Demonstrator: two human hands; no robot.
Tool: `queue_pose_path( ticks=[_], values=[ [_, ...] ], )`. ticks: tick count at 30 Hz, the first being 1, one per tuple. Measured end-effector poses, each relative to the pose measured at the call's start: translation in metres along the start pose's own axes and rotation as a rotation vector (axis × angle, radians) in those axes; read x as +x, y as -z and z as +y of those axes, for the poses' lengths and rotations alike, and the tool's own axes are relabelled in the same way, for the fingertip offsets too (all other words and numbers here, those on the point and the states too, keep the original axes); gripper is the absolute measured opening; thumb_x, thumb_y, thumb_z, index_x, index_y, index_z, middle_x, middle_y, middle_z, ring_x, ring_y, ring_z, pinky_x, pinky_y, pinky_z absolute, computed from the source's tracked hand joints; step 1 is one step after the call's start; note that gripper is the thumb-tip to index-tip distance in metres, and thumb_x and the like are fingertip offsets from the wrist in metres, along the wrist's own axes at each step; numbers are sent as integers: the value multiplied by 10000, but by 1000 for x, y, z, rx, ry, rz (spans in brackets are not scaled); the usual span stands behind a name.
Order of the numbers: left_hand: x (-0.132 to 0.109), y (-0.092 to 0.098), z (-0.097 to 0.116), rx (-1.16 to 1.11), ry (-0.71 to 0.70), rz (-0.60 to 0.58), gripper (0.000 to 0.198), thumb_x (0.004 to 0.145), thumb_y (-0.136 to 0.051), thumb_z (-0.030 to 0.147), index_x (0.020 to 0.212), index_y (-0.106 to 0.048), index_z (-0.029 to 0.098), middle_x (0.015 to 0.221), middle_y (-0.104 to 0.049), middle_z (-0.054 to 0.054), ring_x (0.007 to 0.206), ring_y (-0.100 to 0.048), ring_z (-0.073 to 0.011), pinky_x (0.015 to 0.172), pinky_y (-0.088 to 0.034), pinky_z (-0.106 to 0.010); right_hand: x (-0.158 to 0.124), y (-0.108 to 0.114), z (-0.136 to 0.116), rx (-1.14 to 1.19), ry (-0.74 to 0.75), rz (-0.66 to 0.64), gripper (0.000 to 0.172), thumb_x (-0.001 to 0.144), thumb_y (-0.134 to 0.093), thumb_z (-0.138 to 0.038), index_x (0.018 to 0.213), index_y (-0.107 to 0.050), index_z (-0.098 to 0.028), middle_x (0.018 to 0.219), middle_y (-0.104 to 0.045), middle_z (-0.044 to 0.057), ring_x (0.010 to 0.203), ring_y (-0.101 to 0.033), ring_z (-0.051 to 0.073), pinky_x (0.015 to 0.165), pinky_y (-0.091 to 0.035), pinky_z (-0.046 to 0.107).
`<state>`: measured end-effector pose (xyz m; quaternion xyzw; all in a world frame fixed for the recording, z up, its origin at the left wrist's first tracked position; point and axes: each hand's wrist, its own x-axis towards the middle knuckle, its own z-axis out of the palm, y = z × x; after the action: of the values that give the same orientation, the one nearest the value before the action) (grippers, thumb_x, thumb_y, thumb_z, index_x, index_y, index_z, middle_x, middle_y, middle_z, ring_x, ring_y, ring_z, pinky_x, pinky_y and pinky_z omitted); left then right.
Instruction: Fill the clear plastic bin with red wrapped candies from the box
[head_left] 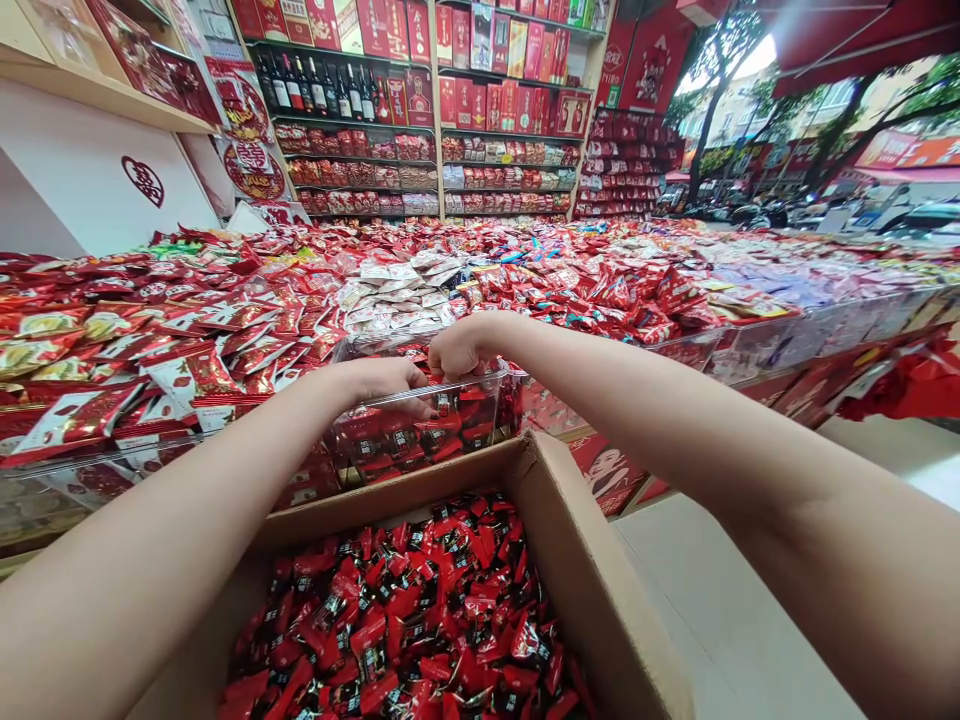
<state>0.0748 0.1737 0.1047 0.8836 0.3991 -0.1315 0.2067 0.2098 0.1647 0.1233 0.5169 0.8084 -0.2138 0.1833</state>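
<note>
My left hand [386, 378] reaches over the front wall of a clear plastic bin [491, 405]. Its fingers are stretched out and apart, partly seen through the plastic, against red-and-black wrapped candies [401, 440]. Beside it, my right hand [459, 348] is bent down into the same bin with its fingers curled under; whatever they hold is hidden. Below both arms stands an open cardboard box [592, 540], filled with loose candies [420, 600] in the same red-and-black wrappers. The box's far edge lies close to the bin's front.
Bins of red snack packets [191, 375] spread to the left, with white packets [405, 290] behind my hands. More red packets [607, 290] lie to the right. Shelves with wine bottles [315, 88] and red boxes stand at the back. Tiled floor [720, 580] shows at right.
</note>
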Motion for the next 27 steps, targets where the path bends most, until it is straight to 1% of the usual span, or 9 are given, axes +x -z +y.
queue_pose_path(
  ticks=[4,8,11,15,18,23,27],
  values=[
    [1,0,-1,2,-2,0,349,574,-591,499,720,-603,182,575,-515,44,565,-440,-121,527,-311,-221,3,-4,-1,7,-17,-23,251,737,-424,-93,951,-544,-39,663,-538,33,543,-506,110,538,-430,273],
    [1,1,-1,-2,-3,-12,368,576,-586,507,729,-604,173,582,-500,42,558,-430,-118,526,-308,-223,1,-6,-6,10,-20,-77,251,730,-490,-158,945,-543,-41,655,-544,25,594,-535,131,546,-440,268],
    [0,1,1,-3,2,-7,370,574,-584,515,715,-601,174,566,-487,43,546,-420,-119,521,-304,-227,-2,-3,-8,-15,-20,-61,244,717,-502,-160,923,-552,-38,680,-550,38,631,-543,151,564,-441,286],
    [0,1,1,-3,7,11,318,556,-606,485,656,-585,184,547,-485,45,535,-414,-120,522,-302,-231,0,-1,-4,-24,-32,-21,258,714,-442,-101,942,-545,-38,693,-543,53,574,-527,142,531,-437,302],
    [0,0,2,-5,8,17,302,567,-599,474,653,-584,185,542,-497,41,532,-423,-124,520,-304,-237,6,-2,-1,-7,-47,-24,269,727,-422,-111,961,-535,-43,682,-533,48,522,-508,125,492,-427,290],
    [-1,0,3,8,2,7,307,582,-592,477,656,-599,180,531,-526,36,533,-447,-127,528,-311,-241,10,-3,-3,-1,-77,-110,286,706,-531,-200,913,-555,-4,644,-530,56,567,-524,161,485,-419,293],
    [0,1,1,12,-2,0,322,586,-593,489,681,-600,181,563,-535,35,540,-456,-121,519,-315,-228,6,-2,-7,56,-66,-182,328,673,-593,-257,868,-566,4,650,-530,60,613,-533,177,502,-423,300]
  ],
)
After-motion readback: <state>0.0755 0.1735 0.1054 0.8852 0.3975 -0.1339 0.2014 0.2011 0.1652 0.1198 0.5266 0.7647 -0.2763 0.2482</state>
